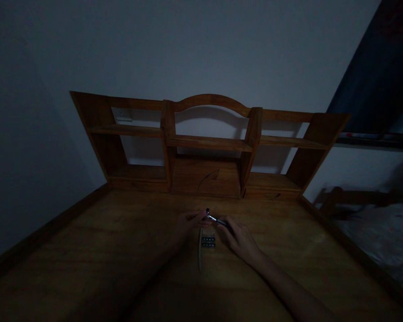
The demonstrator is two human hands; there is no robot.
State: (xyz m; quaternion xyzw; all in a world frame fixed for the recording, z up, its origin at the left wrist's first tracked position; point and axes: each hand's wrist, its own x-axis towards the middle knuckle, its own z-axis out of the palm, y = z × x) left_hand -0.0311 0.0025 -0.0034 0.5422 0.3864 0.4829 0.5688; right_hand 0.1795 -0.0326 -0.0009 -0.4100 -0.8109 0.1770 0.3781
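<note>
**K:** Head view, very dim. What's in the hands?

**M:** Small ratchet-style driver (214,218). Thin bright metal shank, dark rounded head at its left end, dark handle at the right. It sits tilted, head end slightly higher, just above the bench (121,250).

**K:** Who holds which end?

**M:** Right hand (238,239) is wrapped round the handle, fingers curled. Left hand (188,222) has its fingertips pinched at the head end. Both hands are closed on the tool, close together at mid-bench.

**K:** Anything under it?

**M:** Bit holder (208,239) lies flat on the bench directly below the tool, between the two hands. Pale block, two rows of dark sockets or bits showing on its near half. Too dark to count them. A thin pale strip (199,250) lies along its left side, running toward the person; can't tell whether it's a part of the holder or separate.

**K:** Surroundings?

**M:** Wooden bench with raised side rails. Wooden shelf unit (208,143) with an arched top stands at the back against a pale wall. Bed (376,232) with light bedding off to the right, blurred.
</note>
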